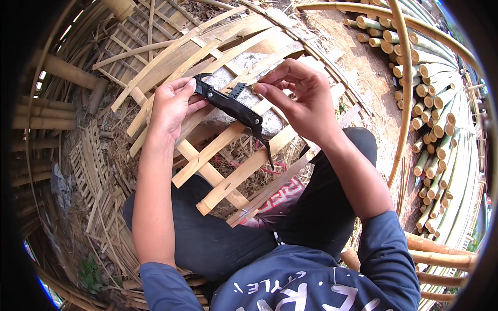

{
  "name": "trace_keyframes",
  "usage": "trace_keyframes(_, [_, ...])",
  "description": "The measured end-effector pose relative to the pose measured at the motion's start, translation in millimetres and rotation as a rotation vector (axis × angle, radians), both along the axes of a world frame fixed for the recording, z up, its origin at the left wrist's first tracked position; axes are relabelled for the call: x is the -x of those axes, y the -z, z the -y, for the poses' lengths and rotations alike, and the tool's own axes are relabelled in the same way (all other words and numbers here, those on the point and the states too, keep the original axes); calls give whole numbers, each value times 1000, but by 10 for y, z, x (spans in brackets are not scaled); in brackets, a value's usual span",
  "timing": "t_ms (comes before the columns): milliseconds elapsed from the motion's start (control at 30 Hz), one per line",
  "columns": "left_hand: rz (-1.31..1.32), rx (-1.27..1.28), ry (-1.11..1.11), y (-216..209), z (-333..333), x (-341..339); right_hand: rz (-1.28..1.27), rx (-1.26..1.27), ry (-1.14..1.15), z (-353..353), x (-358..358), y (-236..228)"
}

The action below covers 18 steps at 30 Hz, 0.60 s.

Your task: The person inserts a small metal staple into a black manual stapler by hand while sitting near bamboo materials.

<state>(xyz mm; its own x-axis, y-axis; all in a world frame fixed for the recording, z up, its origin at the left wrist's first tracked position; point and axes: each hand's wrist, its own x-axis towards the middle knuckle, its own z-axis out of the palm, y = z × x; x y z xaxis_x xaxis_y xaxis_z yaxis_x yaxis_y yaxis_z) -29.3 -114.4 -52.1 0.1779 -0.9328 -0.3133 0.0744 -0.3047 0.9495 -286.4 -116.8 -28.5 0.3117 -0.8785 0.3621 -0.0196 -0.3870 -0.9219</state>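
My left hand (175, 98) grips one end of a black multi-tool (233, 108), thumb on top and fingers beneath. A curved black claw stands out beside that hand, and a thin hooked black part hangs from the tool's far end. Against the tool's middle sits a small black block with holes (237, 91), which looks like a bit holder. My right hand (303, 96) is closed in a pinch at the block's right side; whatever lies between thumb and fingertip is too small to make out. Below both hands spreads a lattice of split bamboo strips (218, 140), lying over a pale stone (272, 123).
Cut bamboo poles (441, 114) are stacked at the right, behind a curved bamboo rail (406, 93). More woven bamboo slats (93, 176) lie at the left among straw. Bamboo bars (441, 260) stand near my right elbow. My bent legs (218, 243) flank the lattice.
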Motion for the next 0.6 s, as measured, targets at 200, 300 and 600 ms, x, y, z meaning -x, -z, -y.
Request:
trace_keyframes(200, [69, -21, -46, -26, 53, 130, 36, 19, 21, 27, 135, -50])
trace_keyframes(300, [425, -82, 69, -114, 16, 93, 41, 18, 21, 34, 156, -95])
trace_keyframes(600, [1141, 102, 117, -177, 6, 176, -79, -57, -22, 45, 187, -201])
